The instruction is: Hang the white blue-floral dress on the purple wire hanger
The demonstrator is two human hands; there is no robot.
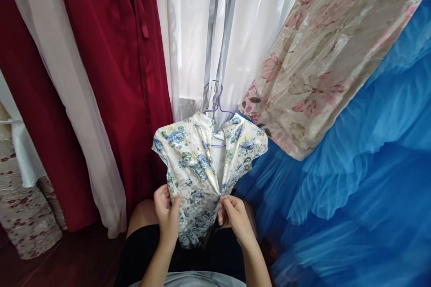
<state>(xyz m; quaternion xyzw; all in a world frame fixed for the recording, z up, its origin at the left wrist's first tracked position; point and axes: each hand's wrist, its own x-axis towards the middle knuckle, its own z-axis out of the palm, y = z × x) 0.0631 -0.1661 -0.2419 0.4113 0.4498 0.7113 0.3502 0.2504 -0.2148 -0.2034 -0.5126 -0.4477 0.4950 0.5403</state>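
Basically, a floral garment (198, 170) is held front-up just below mid-view, lower end over the black shorts (225, 258); clock centred on the garment. Purple hanger (219, 104) is fitted in the shoulders, hook at 12; whether it's caught on anything can't be told. Shoulders are spread by it, presumably so shape is kept.

Left hand (166, 213), 8 o'clock: closed lightly on the side edge, thumb on the front, fingers at the side. Probably done to steady the cloth. Right hand (235, 217), 5 o'clock: thumb and finger pinched together at the bottom of the front opening, so both edges seem to be controlled there. Any fastener is too small to be made out.

Edges: a V is left from neck to pinch. Cap sleeves are left free at 10 and 2.

Room: tight up top. Red cloth (111, 76) is hung at 10–11, white cloth (259, 22) at 12, flower-print cloth (313, 67) at 1–2, blue tulle (336, 188) spread at 3–4. Contact with the last two can't be confirmed. More slack is given toward 8, where dark floor (84, 258) is seen.
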